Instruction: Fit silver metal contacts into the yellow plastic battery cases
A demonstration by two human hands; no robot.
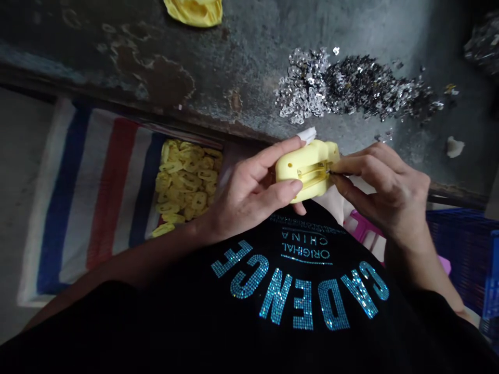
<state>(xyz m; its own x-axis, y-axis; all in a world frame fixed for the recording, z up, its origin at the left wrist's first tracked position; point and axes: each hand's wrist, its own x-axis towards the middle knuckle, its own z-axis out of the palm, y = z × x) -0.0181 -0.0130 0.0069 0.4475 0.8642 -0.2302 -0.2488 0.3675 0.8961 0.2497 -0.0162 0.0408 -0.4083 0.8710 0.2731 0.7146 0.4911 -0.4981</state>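
A yellow plastic casing (307,161) with a long recess is held in front of my chest, near the edge of the metal table. My left hand (259,187) is wrapped round its left end, thumb on the front face; one fingertip wears a white wrapping (307,135). At the casing's right end, my right hand (374,176) pinches with thumb and forefinger at the recess. A small dark piece shows between those fingertips, too small to name. Beyond the casing, silver metal clips (304,85) and darker metal pieces (362,83) lie in a heap on the table (241,57).
A striped sack (105,192) at the left holds many yellow parts (187,179). A yellow object (197,11) lies at the table's far edge. Below right are a blue crate (460,249) and something pink (364,228). A white scrap (455,147) lies on the table.
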